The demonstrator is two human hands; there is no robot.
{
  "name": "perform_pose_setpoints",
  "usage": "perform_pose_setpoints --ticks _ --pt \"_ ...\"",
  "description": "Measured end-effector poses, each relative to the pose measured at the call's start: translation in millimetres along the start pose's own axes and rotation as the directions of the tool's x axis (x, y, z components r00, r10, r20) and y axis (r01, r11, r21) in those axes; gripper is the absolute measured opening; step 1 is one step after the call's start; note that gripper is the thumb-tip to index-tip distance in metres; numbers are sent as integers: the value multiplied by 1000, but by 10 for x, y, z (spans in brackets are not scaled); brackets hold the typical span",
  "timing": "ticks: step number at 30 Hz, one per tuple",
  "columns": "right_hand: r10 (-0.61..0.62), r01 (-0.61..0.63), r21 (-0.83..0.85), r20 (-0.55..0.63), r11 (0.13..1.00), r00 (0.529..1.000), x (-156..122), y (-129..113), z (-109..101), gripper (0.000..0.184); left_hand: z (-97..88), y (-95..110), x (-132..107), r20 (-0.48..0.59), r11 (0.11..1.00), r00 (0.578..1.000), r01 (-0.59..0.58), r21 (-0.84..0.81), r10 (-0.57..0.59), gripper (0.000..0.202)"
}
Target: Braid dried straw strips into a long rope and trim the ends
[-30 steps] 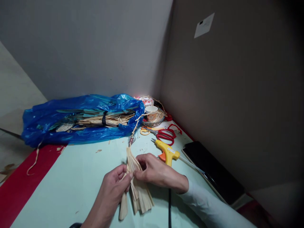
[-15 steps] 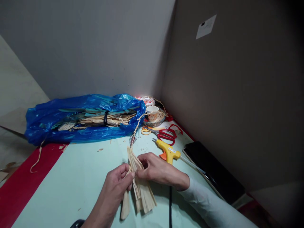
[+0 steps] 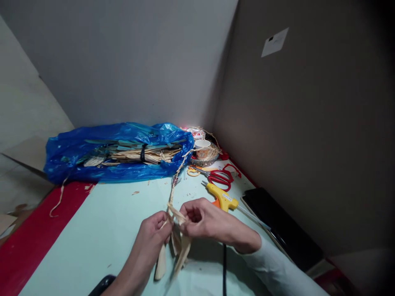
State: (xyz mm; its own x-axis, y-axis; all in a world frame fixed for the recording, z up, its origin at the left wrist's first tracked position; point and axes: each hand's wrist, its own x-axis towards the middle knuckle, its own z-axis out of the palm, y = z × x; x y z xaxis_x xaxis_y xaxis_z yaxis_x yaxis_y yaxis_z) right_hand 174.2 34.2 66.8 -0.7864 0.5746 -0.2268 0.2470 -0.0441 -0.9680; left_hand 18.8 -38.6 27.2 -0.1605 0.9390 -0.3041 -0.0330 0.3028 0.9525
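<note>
A pale dried-leaf braid point(image 3: 173, 191) runs from the basket toward me and ends in loose flat strips between my hands. My left hand point(image 3: 156, 231) is closed on one strip point(image 3: 161, 265), whose wide end hangs below the fingers. Pinched in my right hand point(image 3: 202, 220) is another strip point(image 3: 176, 213), drawn out to the right of the braid's end. More strip ends point(image 3: 182, 257) hang beneath the right fingers, partly blurred. The fingertips of both hands are close together but apart.
A blue plastic bag point(image 3: 120, 174) with a tied bundle of dried leaves point(image 3: 129, 156) lies at the back. A paper cup point(image 3: 202, 150) stands in a woven basket point(image 3: 212, 156). Red-handled scissors point(image 3: 220, 179), a yellow glue gun point(image 3: 224, 197) and a black flat case point(image 3: 280, 226) lie to the right.
My right hand has pulled a strip rightward from the braid's end; the fanned-out strips are now gathered and twisted. My left hand keeps its hold. The view has shifted slightly.
</note>
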Motion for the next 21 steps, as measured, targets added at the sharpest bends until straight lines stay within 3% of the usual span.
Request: perform_pose_setpoints --ticks 5,7,9,10,12,14,15,16,18,21 --pt "-145 149 115 -44 982 988 -263 -216 -283 24 44 39 -39 37 998 997 68 9 -69 29" --pt "-259 284 172 -155 943 953 -417 -276 -440 25 54 47 -45 46 997 996 77 23 -78 33" --pt "-284 334 105 -332 937 900 -529 -281 -597 22 49 48 -41 63 996 994 87 12 -88 36" --pt "-270 292 -10 -418 956 868 -554 -260 -673 20 42 47 -37 77 995 992 95 3 -95 36" --pt "-235 38 -341 -558 939 796 -538 -179 -803 20 28 46 -33 101 992 988 122 -12 -120 33" --pt "-298 -312 -589 -713 746 634 -453 -83 -870 18 22 49 -36 117 989 983 145 -23 -141 32" --pt "-367 -417 -636 -742 649 561 -397 -44 -864 19 23 51 -40 121 988 982 152 -26 -148 31" --pt "-434 -446 -672 -731 591 527 -336 -16 -826 21 27 51 -45 124 987 980 158 -27 -154 31" --pt "-502 -290 -737 -643 611 578 -213 6 -654 23 39 47 -51 132 987 979 159 -27 -154 32" --pt "-390 85 -660 -331 746 859 -56 11 -258 23 54 21 -41 143 988 981 140 -59 -131 31"
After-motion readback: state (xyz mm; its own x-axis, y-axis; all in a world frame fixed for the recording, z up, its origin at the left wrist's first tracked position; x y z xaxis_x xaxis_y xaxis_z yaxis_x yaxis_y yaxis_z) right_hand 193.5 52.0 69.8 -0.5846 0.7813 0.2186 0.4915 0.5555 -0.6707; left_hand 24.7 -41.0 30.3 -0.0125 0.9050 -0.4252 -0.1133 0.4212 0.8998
